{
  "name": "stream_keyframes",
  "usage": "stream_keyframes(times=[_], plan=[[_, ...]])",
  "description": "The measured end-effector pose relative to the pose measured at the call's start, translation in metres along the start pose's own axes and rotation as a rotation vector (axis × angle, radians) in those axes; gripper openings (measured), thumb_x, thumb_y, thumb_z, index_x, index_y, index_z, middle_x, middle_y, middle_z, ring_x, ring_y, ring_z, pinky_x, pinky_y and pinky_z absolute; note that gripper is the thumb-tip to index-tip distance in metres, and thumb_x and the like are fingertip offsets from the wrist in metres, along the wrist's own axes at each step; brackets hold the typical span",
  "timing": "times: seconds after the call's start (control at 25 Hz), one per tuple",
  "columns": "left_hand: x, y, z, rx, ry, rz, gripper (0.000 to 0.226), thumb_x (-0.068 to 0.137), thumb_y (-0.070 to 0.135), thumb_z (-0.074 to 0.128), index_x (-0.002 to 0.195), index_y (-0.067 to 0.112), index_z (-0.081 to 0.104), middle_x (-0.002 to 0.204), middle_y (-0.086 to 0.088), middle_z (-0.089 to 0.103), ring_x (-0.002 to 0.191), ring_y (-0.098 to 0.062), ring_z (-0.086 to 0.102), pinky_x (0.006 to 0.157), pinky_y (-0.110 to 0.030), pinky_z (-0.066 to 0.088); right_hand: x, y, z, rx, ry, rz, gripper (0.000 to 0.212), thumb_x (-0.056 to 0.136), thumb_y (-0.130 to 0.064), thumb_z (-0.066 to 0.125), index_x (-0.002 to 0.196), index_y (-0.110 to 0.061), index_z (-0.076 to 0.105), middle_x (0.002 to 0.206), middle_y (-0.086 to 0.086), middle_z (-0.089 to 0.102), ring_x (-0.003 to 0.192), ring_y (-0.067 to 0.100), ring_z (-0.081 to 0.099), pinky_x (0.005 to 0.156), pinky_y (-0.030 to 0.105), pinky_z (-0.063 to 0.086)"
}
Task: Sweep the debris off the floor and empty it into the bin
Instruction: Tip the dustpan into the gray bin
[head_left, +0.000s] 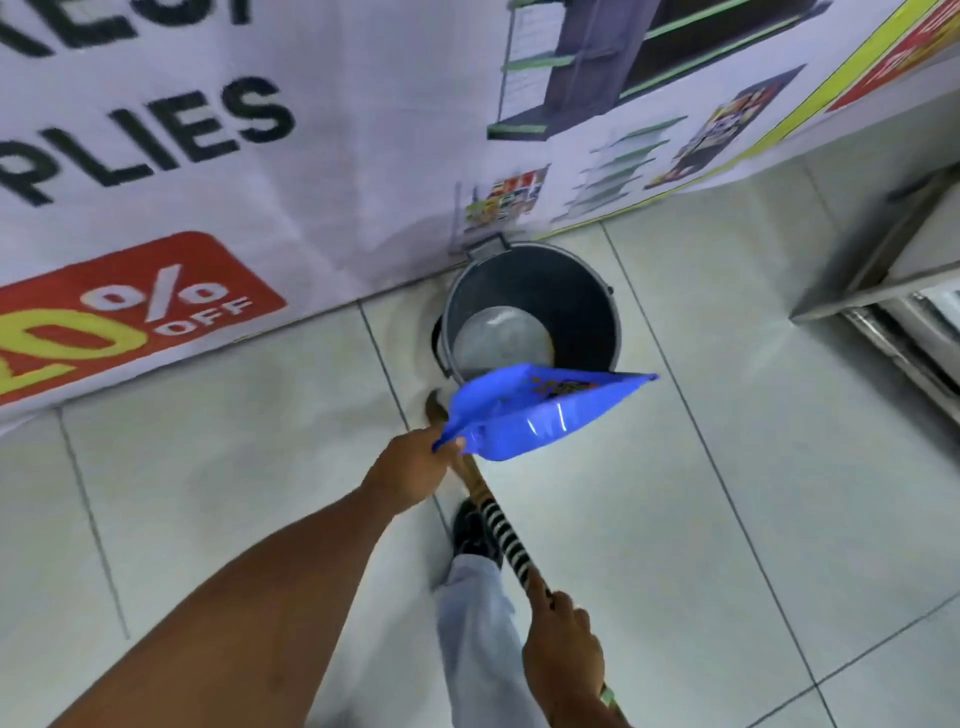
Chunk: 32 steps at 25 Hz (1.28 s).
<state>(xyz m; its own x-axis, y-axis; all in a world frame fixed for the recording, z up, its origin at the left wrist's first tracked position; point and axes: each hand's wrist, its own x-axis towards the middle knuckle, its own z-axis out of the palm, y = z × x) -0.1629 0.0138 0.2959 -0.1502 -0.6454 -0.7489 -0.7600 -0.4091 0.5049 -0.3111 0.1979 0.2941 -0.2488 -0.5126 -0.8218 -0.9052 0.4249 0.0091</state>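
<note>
Closest to the lens, the right hand is wrapping its fingers tight around the top of a broom handle, a brown stick with a black-and-white striped band partway down. That stick is slanting away toward the floor, passing under the dustpan, and its lower end is showing just left of the pan beside a tile joint. A pale trouser leg and a dark shoe are standing between the two arms.

The left hand is gripping the handle of a blue dustpan, fingers curled closed on it. The pan is being held off the floor, its wide mouth reaching over the near rim of a dark round bin. Bits of coloured debris are lying near the pan's front edge. The bin is sitting on the pale tiles right against a white printed banner, and something pale is lying in its bottom; I cannot tell what. Off to the right, a metal shelf unit is standing well apart from the bin.
</note>
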Motion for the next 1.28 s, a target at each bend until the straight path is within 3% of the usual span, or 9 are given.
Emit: stream_keyframes(times=[0.16,0.32,0.44,0.48,0.6,0.76,0.92,1.08,1.28], plan=[[0.031,0.06,0.001,-0.233,-0.09,-0.228,0.055,0.098,0.045,0.031,0.062,0.007,0.047,0.055,-0.011,0.05,0.044,-0.023,0.044,0.046,-0.024,0.034,0.017,0.006,-0.029,0.008,-0.047,-0.07,0.06,0.096,-0.019,0.032,0.149,-0.034,0.007,0.135,0.006,0.044,0.118,0.029,0.048,0.087,0.038,0.048],[0.041,0.068,-0.008,-0.429,-0.099,-0.319,0.052,0.098,0.045,0.029,0.073,0.003,0.046,0.058,-0.011,0.047,0.044,-0.021,0.041,0.044,-0.023,0.032,0.023,-0.001,-0.041,-0.013,-0.076,-0.115,0.062,0.097,-0.014,0.032,0.15,-0.032,0.006,0.137,0.007,0.043,0.118,0.029,0.047,0.085,0.037,0.047],[0.027,0.05,-0.015,-0.151,0.06,-0.206,0.046,0.1,0.04,0.028,0.089,0.003,0.054,0.083,-0.022,0.063,0.075,-0.036,0.061,0.064,-0.037,0.046,0.023,-0.009,-0.047,0.039,-0.098,-0.131,0.059,0.096,-0.012,0.035,0.149,-0.024,0.012,0.133,0.007,0.048,0.119,0.027,0.047,0.091,0.035,0.046],[0.016,0.035,-0.014,-0.113,0.153,-0.117,0.04,0.1,0.035,0.031,0.094,0.005,0.056,0.089,-0.02,0.065,0.086,-0.038,0.061,0.07,-0.036,0.045,0.023,-0.012,-0.048,0.045,-0.101,-0.121,0.056,0.094,-0.01,0.037,0.147,-0.017,0.019,0.131,0.007,0.05,0.118,0.026,0.048,0.093,0.033,0.045],[-0.02,-0.039,-0.015,-0.27,0.294,-0.045,0.011,0.094,0.016,0.048,0.084,0.017,0.051,0.075,-0.001,0.053,0.08,-0.035,0.056,0.062,-0.033,0.04,0.017,-0.032,-0.048,0.02,-0.109,-0.117,0.046,0.087,-0.004,0.04,0.132,-0.011,0.038,0.127,0.008,0.054,0.115,0.026,0.052,0.093,0.033,0.045],[-0.072,-0.15,-0.018,-0.318,0.41,-0.342,0.015,0.088,0.004,0.052,0.102,0.006,0.049,0.097,-0.015,0.055,0.094,-0.04,0.057,0.082,-0.044,0.045,0.007,-0.073,-0.045,0.014,-0.112,-0.12,0.052,0.093,-0.02,0.037,0.143,-0.029,0.026,0.134,0.007,0.048,0.115,0.032,0.056,0.087,0.038,0.046],[-0.129,-0.246,-0.037,-0.431,0.514,-0.578,0.012,0.084,-0.001,0.049,0.078,0.007,0.044,0.072,-0.016,0.048,0.075,-0.047,0.057,0.068,-0.049,0.047,0.019,-0.171,-0.028,0.029,-0.093,-0.222,0.048,0.091,-0.026,0.045,0.139,-0.029,0.039,0.13,0.014,0.054,0.114,0.034,0.057,0.095,0.041,0.048],[-0.129,-0.314,-0.037,-0.57,0.575,-0.781,0.01,0.085,0.0,0.049,0.092,-0.005,0.045,0.083,-0.036,0.049,0.079,-0.053,0.055,0.07,-0.055,0.049,0.085,-0.289,-0.013,-0.099,-0.039,-0.372,0.041,0.092,-0.031,0.042,0.133,-0.028,0.046,0.12,0.018,0.06,0.11,0.036,0.058,0.092,0.041,0.048],[-0.059,-0.405,-0.007,-0.775,0.706,-0.853,0.024,0.081,-0.017,0.048,0.068,0.0,0.038,0.057,-0.01,0.034,0.058,-0.023,0.031,0.045,-0.033,0.022,0.212,-0.427,0.041,-0.313,0.037,-0.598,0.038,0.086,-0.013,0.051,0.123,-0.019,0.06,0.12,0.014,0.065,0.112,0.034,0.058,0.092,0.037,0.049]])
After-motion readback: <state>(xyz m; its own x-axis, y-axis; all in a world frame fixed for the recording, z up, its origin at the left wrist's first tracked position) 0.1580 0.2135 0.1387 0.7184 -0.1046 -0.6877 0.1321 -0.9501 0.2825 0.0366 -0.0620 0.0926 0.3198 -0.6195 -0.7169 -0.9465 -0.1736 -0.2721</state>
